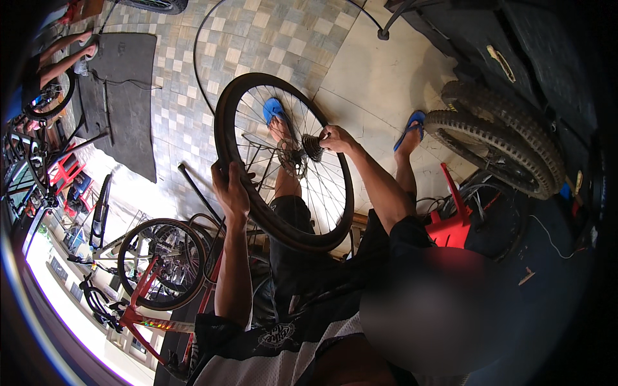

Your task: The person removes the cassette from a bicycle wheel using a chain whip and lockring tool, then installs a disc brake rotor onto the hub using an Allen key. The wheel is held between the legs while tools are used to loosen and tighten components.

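Note:
A bicycle wheel with a dark tyre [337,230] is held tilted over my legs, in front of me. My left hand [230,192] is closed round the left side of its tyre. My right hand [337,139] has its fingers closed at the hub, on or just beside the sprocket cassette [312,148]; exactly what they pinch is too small to tell. A disc rotor [292,159] shows at the hub, left of the cassette. My feet, in blue sandals [272,109], are on the floor beyond and beside the wheel.
Stacked knobbly tyres [489,154] and a red chair [445,228] are at my right. A red bicycle [145,283] and other bicycles fill the lower left. A dark mat [129,77] lies at upper left, beside another person's bare legs [61,64]. A cable [196,61] curves above the wheel.

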A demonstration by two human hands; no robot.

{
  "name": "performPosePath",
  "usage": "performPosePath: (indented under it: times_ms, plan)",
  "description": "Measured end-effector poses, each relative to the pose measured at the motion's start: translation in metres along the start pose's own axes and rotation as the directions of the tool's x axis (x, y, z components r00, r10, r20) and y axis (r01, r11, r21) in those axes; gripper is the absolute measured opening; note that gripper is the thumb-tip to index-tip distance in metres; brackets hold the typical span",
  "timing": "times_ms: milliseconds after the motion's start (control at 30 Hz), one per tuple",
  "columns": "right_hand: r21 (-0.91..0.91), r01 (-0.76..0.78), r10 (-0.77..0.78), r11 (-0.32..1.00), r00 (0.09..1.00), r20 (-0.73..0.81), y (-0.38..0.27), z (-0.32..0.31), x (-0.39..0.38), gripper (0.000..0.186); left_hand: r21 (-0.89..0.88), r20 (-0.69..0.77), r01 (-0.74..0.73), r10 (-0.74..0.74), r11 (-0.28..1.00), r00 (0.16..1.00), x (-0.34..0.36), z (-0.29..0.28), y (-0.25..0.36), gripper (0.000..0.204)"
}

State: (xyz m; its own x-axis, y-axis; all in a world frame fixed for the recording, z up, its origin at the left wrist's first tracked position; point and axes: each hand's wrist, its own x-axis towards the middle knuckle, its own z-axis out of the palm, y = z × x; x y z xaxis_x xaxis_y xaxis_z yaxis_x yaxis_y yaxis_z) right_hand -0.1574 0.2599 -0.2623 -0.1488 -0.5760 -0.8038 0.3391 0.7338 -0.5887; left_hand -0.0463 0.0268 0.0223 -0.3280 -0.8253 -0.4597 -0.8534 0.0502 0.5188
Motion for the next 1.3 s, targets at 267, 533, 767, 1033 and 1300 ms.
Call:
performPosePath:
  times_ms: [267, 533, 767, 1033, 1300]
  plan:
    - [0.239, -0.151, 0.155, 0.959, 0.988, -0.001, 0.013, 0.001, 0.002, 0.025, -0.023, 0.025, -0.005, 0.006, 1.000, 1.000, 0.003, 0.001, -0.004, 0.039]
    - [0.238, -0.274, 0.253, 0.932, 0.961, 0.116, -0.004, -0.001, 0.008, 0.033, -0.252, 0.041, 0.116, -0.109, 0.961, 0.993, -0.008, 0.003, -0.011, 0.028]
    - [0.391, 0.194, -0.248, 0.900, 0.964, 0.093, 0.040, 0.007, 0.006, 0.012, -0.167, 0.014, 0.089, -0.088, 0.982, 0.996, 0.000, 0.004, -0.007, 0.030]
    - [0.318, -0.374, 0.350, 0.871, 0.927, 0.133, 0.016, -0.003, 0.008, 0.024, -0.096, 0.002, 0.095, -0.095, 0.991, 0.995, -0.007, 0.002, 0.003, 0.039]
    - [0.367, -0.490, 0.444, 0.790, 0.872, 0.209, 0.001, -0.009, 0.018, 0.025, -0.145, 0.041, 0.129, -0.124, 0.981, 0.991, -0.008, -0.001, 0.003, 0.041]
